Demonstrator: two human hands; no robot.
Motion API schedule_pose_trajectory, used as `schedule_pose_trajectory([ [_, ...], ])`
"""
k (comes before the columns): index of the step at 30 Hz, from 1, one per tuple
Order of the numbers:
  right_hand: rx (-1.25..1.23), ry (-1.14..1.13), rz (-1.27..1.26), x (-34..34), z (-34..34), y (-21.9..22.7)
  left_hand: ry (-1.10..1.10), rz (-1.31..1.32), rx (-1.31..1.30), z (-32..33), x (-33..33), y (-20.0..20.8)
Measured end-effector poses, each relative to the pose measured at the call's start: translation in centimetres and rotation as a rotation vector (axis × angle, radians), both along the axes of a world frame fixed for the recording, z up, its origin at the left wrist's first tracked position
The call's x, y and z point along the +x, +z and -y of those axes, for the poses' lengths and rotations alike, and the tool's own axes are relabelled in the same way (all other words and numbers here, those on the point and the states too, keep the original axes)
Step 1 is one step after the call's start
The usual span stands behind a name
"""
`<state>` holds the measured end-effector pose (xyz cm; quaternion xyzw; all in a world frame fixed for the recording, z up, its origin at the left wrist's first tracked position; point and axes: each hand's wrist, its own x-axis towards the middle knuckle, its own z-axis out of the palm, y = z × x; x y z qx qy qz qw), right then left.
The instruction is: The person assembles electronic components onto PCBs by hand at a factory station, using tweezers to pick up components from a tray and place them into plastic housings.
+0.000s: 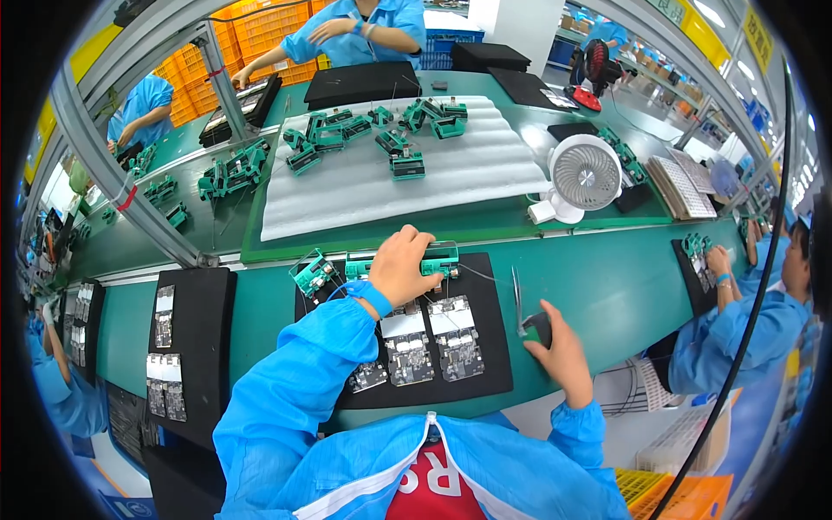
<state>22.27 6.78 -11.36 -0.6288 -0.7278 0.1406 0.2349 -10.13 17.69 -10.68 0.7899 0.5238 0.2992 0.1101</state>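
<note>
Head view: person at green tabletop (607,286).
Left hand (400,267): fingers curled over green fixture (438,258), at 12 o'clock on black mat (490,347).
Right hand (562,351): fingers pinching tweezers (518,303), 3 o'clock off mat.
Step, judged: seating fixture above boards (425,334).
Next calls for: steady fixture, tweezers brought over.

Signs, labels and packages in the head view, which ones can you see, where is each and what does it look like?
Yellow signs: hanging top right, rectangular, dark lettering.
Green sign: top right beside them, small rectangle.
Orange crates: stacked top left behind the bench, ribbed plastic.
Orange-yellow crates: bottom right corner, slotted sides.
Red label: tape strip on the left frame post.
No screens visible.
</note>
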Motion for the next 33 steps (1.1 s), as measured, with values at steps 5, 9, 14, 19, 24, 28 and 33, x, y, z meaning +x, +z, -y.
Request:
schedule_pose_trajectory([
  [5,0.132,0.004,-0.009,1.6,-1.7,0.8,-0.118,0.330,0.062,1.3,0.7,0.6],
  [9,-0.094,0.217,-0.653,-3.5,-3.1,1.8,-0.095,0.763,-0.358,2.3,1.6,0.8],
  [14,-0.585,0.420,-0.983,-8.8,-4.9,0.6,-0.128,0.953,-0.451,3.8,3.0,-0.3],
  [19,0.058,0.297,-0.409,-7.5,-4.7,1.4,-0.028,0.805,-0.374,4.0,2.8,-1.3],
  [24,0.196,0.435,-0.314,-7.4,-1.4,0.8,-0.030,0.689,-0.274,3.9,2.7,-2.3],
  [28,0.152,0.566,-0.348,-8.5,0.8,0.4,-0.035,0.579,-0.211,4.1,2.9,-1.9],
  [33,0.169,0.583,-0.339,-8.9,0.6,-0.2,-0.018,0.590,-0.301,4.4,2.9,-1.4],
])
